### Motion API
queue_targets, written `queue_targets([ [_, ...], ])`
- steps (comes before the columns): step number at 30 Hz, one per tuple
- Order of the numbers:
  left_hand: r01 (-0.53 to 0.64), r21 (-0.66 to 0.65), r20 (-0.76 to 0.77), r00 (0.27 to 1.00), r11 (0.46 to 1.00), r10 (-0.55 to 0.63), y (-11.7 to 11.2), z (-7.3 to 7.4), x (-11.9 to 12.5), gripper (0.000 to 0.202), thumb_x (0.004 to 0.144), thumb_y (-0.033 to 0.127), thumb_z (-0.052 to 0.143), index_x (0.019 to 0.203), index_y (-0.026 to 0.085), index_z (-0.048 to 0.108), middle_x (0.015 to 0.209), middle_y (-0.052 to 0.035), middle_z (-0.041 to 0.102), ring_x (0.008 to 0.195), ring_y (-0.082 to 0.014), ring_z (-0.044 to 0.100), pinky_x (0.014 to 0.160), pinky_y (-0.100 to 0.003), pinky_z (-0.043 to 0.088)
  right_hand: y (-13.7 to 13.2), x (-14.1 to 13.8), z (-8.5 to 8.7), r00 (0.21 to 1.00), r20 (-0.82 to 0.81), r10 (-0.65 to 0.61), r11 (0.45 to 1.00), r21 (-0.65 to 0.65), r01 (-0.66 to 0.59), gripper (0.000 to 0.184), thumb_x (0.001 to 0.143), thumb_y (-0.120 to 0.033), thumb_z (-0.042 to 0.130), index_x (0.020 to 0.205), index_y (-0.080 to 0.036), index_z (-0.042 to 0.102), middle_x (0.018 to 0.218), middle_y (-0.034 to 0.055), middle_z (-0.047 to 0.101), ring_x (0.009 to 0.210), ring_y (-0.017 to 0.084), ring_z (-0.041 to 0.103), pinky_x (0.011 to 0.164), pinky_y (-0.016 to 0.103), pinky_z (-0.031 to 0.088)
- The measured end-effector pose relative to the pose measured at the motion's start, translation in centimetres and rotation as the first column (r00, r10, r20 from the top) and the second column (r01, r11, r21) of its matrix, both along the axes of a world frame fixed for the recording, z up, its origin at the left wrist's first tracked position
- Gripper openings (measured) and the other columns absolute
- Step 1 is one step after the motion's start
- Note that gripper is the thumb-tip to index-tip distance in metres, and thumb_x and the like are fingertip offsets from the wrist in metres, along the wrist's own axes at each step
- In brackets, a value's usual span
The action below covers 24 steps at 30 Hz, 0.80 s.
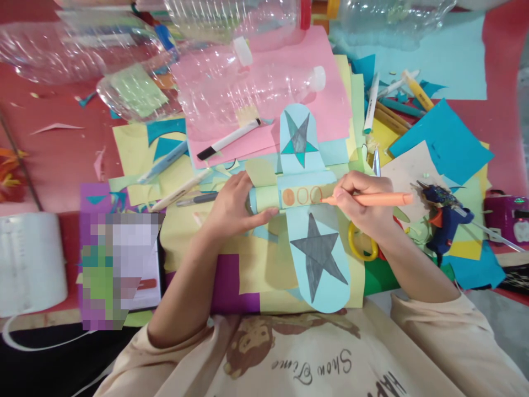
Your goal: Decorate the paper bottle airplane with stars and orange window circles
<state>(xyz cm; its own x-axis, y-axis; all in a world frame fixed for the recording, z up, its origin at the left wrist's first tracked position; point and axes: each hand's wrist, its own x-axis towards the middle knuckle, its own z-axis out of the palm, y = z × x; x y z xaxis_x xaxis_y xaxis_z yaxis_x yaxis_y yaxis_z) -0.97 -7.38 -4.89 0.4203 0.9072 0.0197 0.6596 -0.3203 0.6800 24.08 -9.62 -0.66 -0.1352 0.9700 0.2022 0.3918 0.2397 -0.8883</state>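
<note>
A paper-covered tube [265,199] lies crosswise in front of me, with a pale blue paper wing above it and another below. Each wing carries a star: a grey and green star [299,138] on the upper one, a dark grey star [317,252] on the lower. My left hand [242,204] grips the tube's left end between thumb and fingers. An orange marker [380,199] is pinched in my right hand [359,201], its tip at the rightmost of three orange circles [302,196] on a yellow band. The left circle is filled in; the other two are outlines.
Several clear plastic bottles [264,82] lie along the back over pink paper [326,116]. Yellow-handled scissors [363,242] and a blue glue gun [448,223] are at right. A black-capped marker [229,139] lies behind the tube. A partly blurred tablet [138,259] is at left.
</note>
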Motion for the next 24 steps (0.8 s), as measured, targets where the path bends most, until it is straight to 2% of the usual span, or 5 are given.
queue_targets([
  [10,0.001,0.011,-0.005,1.000,1.000,-0.001,0.0,0.0,0.0,0.055,0.075,0.062,0.056,0.109,0.019,0.058,0.108,-0.0114,0.065,0.104,-0.0312,0.061,0.092,-0.047,0.050,-0.1,-0.5,0.2,0.999,0.007,0.049,0.999,-0.016,-0.049,0.033,0.079,-0.020,0.059,0.054,-0.020,0.038,0.047,-0.0057,0.046,0.046,0.007,0.050,0.042,0.020,0.034],
  [14,0.014,0.042,-0.020,1.000,0.999,-0.013,0.0,-0.1,-0.3,0.056,0.075,0.062,0.055,0.108,0.017,0.058,0.106,-0.0119,0.065,0.102,-0.0311,0.061,0.090,-0.046,0.051,0.2,0.0,-0.5,0.977,-0.209,-0.036,0.999,-0.024,0.031,0.028,0.083,-0.028,0.062,0.060,-0.021,0.049,0.051,-0.0051,0.053,0.044,0.008,0.050,0.043,0.023,0.038],
  [18,-0.003,0.078,-0.028,1.000,0.997,0.006,0.1,-0.2,-0.8,0.057,0.072,0.062,0.058,0.108,0.018,0.057,0.102,-0.0108,0.065,0.099,-0.0315,0.061,0.087,-0.045,0.051,0.6,0.6,-1.1,0.882,-0.439,-0.172,0.980,0.016,0.199,0.024,0.085,-0.030,0.061,0.063,-0.022,0.053,0.053,-0.0050,0.057,0.039,0.008,0.045,0.037,0.024,0.033],
  [20,-0.009,0.071,-0.029,1.000,0.997,0.011,0.2,-0.1,-1.0,0.058,0.071,0.062,0.058,0.109,0.017,0.057,0.103,-0.0111,0.064,0.099,-0.0320,0.060,0.087,-0.046,0.051,0.7,0.7,-1.2,0.890,-0.425,-0.163,0.981,0.029,0.194,0.024,0.085,-0.028,0.063,0.063,-0.022,0.054,0.051,-0.0053,0.055,0.039,0.008,0.046,0.036,0.024,0.032],
  [24,-0.002,0.039,-0.044,0.999,0.999,0.004,0.2,0.0,-1.2,0.059,0.072,0.060,0.058,0.112,0.016,0.056,0.107,-0.0121,0.063,0.102,-0.0316,0.060,0.090,-0.046,0.050,0.5,0.5,-1.1,0.966,-0.210,-0.151,0.987,0.027,0.160,0.033,0.087,-0.032,0.062,0.060,-0.022,0.046,0.048,-0.0054,0.048,0.043,0.010,0.050,0.042,0.026,0.038],
])
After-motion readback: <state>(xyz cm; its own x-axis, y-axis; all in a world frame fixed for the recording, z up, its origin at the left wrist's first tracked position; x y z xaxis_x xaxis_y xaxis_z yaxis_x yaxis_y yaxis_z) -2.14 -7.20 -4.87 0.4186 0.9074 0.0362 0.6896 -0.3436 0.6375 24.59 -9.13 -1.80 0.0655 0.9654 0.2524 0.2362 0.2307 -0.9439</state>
